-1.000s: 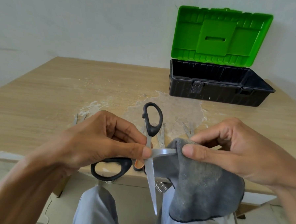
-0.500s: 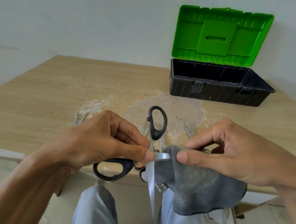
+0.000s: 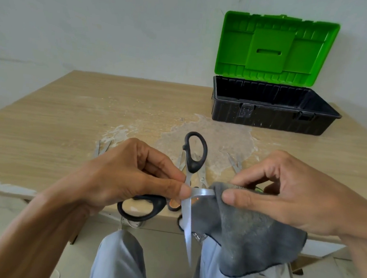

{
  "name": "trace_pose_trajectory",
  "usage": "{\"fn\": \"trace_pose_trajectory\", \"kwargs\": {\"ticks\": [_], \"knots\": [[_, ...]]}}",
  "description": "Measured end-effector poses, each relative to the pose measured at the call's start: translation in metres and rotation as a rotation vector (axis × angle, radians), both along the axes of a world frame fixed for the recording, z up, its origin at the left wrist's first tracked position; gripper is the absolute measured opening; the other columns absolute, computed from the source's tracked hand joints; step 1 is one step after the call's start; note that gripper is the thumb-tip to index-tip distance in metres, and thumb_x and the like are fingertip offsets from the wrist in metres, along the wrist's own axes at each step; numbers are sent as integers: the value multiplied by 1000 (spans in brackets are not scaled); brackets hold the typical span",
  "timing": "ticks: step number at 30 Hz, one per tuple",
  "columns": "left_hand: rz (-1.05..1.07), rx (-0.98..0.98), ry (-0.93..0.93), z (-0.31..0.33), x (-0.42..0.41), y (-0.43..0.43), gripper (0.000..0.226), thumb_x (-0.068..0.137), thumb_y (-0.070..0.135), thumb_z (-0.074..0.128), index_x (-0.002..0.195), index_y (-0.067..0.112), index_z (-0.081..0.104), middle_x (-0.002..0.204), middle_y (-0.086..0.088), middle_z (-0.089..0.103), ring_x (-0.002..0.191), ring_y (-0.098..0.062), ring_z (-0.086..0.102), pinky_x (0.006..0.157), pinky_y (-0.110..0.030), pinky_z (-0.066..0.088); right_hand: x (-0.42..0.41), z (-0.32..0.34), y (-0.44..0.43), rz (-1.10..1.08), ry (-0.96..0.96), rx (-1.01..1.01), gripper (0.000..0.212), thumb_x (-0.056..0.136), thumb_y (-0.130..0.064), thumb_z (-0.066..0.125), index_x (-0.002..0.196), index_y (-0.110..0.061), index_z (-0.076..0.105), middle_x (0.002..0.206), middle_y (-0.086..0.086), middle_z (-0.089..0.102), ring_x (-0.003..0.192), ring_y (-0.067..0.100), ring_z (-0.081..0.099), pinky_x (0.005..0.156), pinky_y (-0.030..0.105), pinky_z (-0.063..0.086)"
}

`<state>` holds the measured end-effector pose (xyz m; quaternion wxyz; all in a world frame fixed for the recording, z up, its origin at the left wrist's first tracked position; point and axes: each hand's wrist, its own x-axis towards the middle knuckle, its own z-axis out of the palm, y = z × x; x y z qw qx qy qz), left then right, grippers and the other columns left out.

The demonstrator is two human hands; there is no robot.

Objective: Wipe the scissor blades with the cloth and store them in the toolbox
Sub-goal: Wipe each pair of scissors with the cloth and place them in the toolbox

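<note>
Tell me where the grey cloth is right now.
In the head view the grey cloth hangs at lower right, in front of the table's near edge, pinched by the right hand around one blade of the scissors.

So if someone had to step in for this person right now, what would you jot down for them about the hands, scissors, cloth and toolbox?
Left hand pinches the open scissors near the pivot, over the near edge of the table; one blade points down.
Right hand pinches the grey cloth round the other blade.
Toolbox sits far right on the table, lid up.
Done: wiping under way on one blade.
Left: finish both blades, close the scissors, put them in the toolbox.
</note>
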<state>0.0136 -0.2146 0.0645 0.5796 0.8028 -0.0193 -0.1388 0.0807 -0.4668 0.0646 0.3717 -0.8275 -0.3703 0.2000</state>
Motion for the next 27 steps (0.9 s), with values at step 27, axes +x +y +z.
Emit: {"fn": "trace_pose_trajectory", "kwargs": {"ticks": [27], "knots": [[185,-172,5,-2,-3,10,13,65,8,79,77,4,80,75,-17,77,55,-12,69,51,-12,49,10,3,-5,-190,148,233,27,79,-38,74,82,-13,85,83,18,79,82,46,71,74,39,53]]}}
